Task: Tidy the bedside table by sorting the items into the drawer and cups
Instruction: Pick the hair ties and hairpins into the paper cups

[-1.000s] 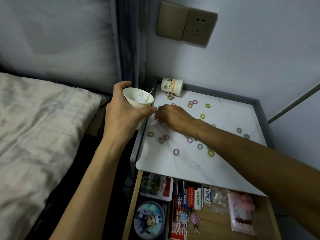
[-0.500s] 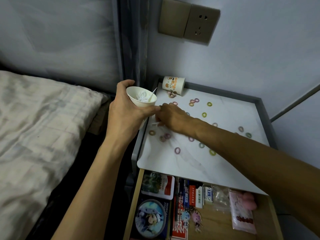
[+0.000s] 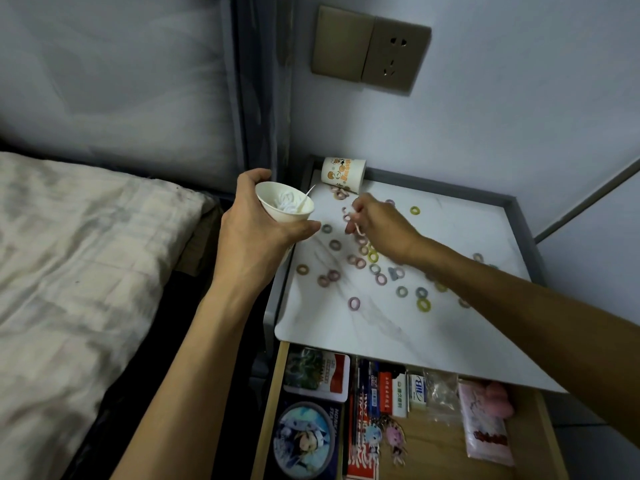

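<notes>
At the far left lies the bed (image 3: 86,254), which takes no part in the work. Next to it the left hand (image 3: 252,237) is raised beside the table edge. Its fingers and thumb are wrapped around a plain white cup (image 3: 277,216), held a little tilted, with several thin white sticks inside.

Behind it, at the back of the bedside table (image 3: 329,327), a printed cup (image 3: 343,174) lies on its side with its mouth toward the table top, and a few rings are at its opening. To the right, the right hand (image 3: 377,226) hovers over the marble top and pinches one white stick (image 3: 356,226) between the fingertips, near the white cup but apart from it.

Under and around this hand many small coloured rings (image 3: 354,303) are scattered over the top. In front, the drawer (image 3: 429,448) is pulled open and already holds cards, pens, key charms and a pink packet.

I judge the task is perhaps half done. The drawer things seem sorted and the sticks almost collected, but the rings must all go into a cup, and the fallen cup needs standing up first.
</notes>
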Tool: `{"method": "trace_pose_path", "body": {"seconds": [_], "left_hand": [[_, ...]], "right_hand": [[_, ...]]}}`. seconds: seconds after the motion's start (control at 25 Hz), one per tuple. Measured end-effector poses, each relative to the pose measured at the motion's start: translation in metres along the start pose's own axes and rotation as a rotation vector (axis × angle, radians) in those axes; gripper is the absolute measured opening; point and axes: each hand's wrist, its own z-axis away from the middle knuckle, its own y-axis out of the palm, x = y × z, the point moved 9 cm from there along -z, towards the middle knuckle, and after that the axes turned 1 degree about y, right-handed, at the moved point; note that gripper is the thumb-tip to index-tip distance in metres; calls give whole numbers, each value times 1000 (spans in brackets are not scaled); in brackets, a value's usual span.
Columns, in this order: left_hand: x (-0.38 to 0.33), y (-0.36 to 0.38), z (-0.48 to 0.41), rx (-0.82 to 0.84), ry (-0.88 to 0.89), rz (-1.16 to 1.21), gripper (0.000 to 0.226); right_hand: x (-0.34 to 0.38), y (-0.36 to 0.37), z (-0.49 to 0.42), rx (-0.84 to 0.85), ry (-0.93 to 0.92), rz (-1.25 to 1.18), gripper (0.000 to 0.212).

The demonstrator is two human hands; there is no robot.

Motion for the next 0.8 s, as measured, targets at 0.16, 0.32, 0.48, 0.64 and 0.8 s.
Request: {"method": "trace_pose_path", "body": {"seconds": [0.16, 0.32, 0.48, 0.64, 0.8], "left_hand": [[1, 8, 1, 32, 1, -21, 85], [-1, 19, 2, 86, 21, -72, 87], [-7, 34, 5, 156, 57, -115, 91], [-12, 44, 9, 196, 92, -87, 87], [-10, 42, 10, 186, 78, -68, 93]], "right_hand": [[7, -43, 11, -113, 8, -314, 9], [56, -80, 21, -53, -201, -253, 15], [140, -72, 43, 104, -559, 154, 20], [156, -49, 50, 132, -609, 288, 23], [114, -76, 39, -24, -315, 7, 9]]}}
